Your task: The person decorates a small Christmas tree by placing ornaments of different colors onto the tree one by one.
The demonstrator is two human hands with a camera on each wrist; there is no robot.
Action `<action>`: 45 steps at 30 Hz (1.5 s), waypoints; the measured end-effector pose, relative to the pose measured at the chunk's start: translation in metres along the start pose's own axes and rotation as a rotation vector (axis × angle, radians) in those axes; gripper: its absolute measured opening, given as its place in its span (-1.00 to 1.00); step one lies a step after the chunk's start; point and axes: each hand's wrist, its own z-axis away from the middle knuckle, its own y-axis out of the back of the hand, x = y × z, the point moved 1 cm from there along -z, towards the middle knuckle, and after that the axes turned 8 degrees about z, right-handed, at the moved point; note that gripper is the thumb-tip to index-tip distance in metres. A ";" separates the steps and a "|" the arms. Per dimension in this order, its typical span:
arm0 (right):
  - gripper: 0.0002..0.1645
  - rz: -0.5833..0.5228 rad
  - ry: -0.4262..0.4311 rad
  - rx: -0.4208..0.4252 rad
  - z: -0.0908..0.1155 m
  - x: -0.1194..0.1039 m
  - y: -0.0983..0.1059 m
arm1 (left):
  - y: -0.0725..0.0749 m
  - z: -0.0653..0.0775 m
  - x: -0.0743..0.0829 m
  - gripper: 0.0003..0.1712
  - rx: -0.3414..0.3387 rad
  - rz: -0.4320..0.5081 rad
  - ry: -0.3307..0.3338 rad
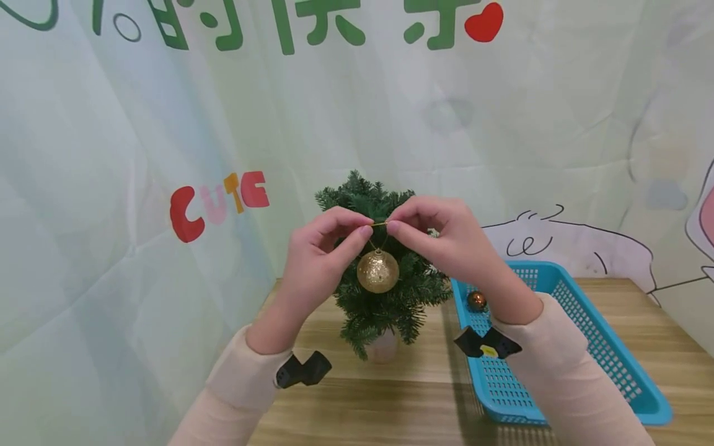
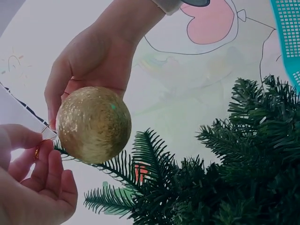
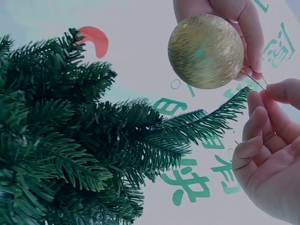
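A glittery gold Christmas ball (image 1: 378,271) hangs from a thin gold string (image 1: 380,223) in front of a small green Christmas tree (image 1: 385,313). My left hand (image 1: 320,255) pinches one side of the string loop between thumb and forefinger. On the other side, my right hand (image 1: 446,235) pinches it the same way, so the loop is spread between the fingertips above the ball. In the left wrist view the ball (image 2: 93,125) covers part of the right hand. A branch tip (image 3: 241,96) reaches close to the string in the right wrist view.
A blue plastic basket (image 1: 605,337) stands on the wooden table (image 1: 357,402) to the right, under my right forearm. Inside it lies a shiny copper-coloured ball (image 1: 476,301). The tree's pale pot (image 1: 382,347) rests on the table. A printed cloth (image 1: 357,111) hangs behind and at the left.
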 end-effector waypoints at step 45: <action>-0.81 0.046 -0.282 -0.107 -0.009 0.012 0.000 | 0.000 -0.009 -0.020 -0.83 0.050 0.000 0.194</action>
